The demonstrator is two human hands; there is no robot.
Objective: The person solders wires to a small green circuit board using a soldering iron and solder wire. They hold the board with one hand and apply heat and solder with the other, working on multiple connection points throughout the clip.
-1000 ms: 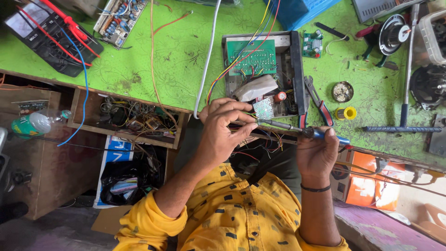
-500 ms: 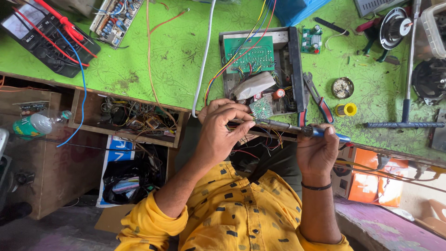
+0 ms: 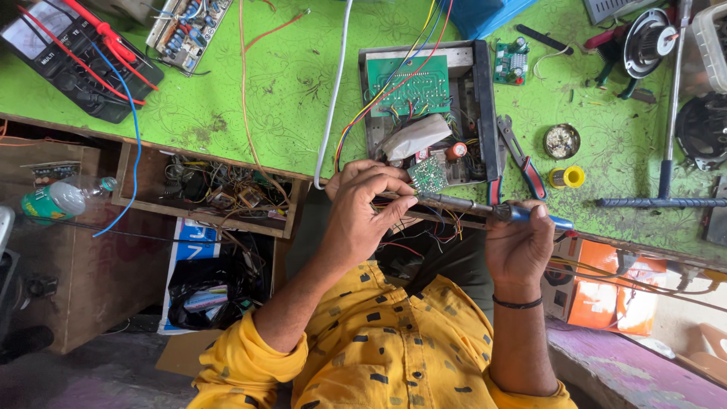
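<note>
My left hand (image 3: pixel 363 208) is closed around a small green circuit board (image 3: pixel 429 174) and thin wires, at the front edge of the green table (image 3: pixel 288 83). My right hand (image 3: pixel 522 246) grips the blue handle of a soldering iron (image 3: pixel 485 207). The iron lies level, and its metal tip points left to just under the small board, by my left fingers. Behind the hands sits an open metal chassis (image 3: pixel 485 113) with a larger green circuit board (image 3: pixel 413 87) and coloured wires inside.
Pliers (image 3: pixel 522 159), a round tin (image 3: pixel 562 141) and a yellow spool (image 3: pixel 568 177) lie right of the chassis. A multimeter (image 3: pixel 68 60) with red and blue leads sits far left. An open drawer (image 3: pixel 204 193) of parts hangs below the table. A white cable (image 3: pixel 333 98) crosses the tabletop.
Both hands stay almost in place, with the iron's tip kept at the small board. The view has shifted only slightly.
</note>
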